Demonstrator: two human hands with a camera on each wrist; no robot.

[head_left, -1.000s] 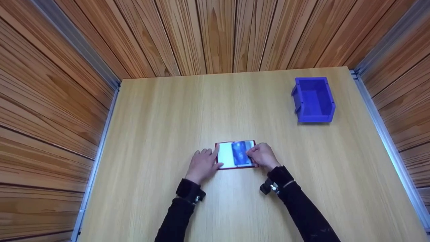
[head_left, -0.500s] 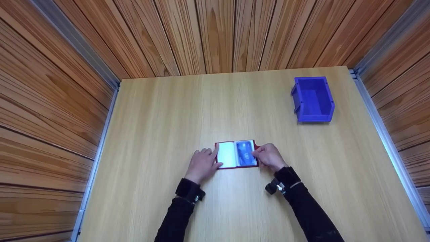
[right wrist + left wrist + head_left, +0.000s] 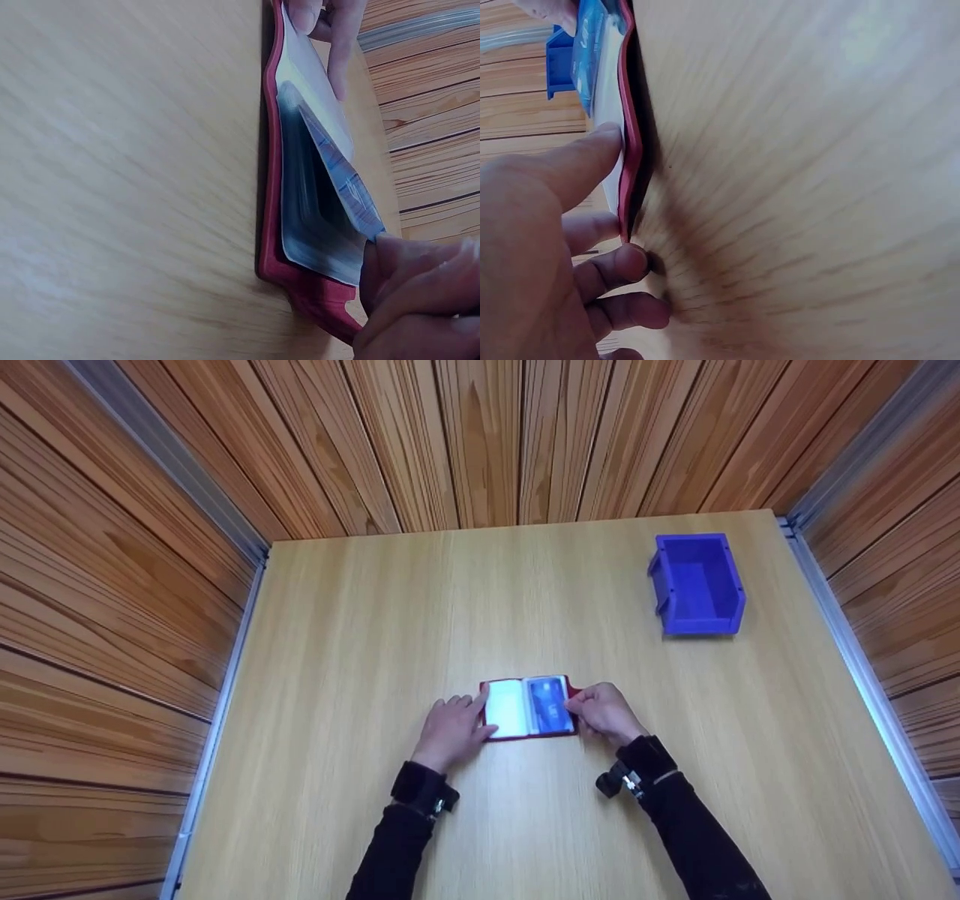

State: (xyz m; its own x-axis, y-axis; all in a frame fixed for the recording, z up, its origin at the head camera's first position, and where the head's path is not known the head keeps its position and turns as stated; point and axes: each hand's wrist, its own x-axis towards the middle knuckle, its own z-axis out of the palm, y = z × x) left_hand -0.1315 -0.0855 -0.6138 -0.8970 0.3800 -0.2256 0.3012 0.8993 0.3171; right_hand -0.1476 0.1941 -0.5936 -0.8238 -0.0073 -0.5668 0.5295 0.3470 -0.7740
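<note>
Head view, cardholder (image 3: 517, 709), long axis sideways

Head view: from high above an open red card holder (image 3: 516, 709), looking down and forward, far enough back to include a blue bin (image 3: 701, 625) beyond it to the right. Left wrist view: rolled sideways, low and close at the holder's near left, facing rightward along it. Right wrist view: also sideways, close at the holder's near right, facing left along it. Both wrist views share its near edge.
</note>
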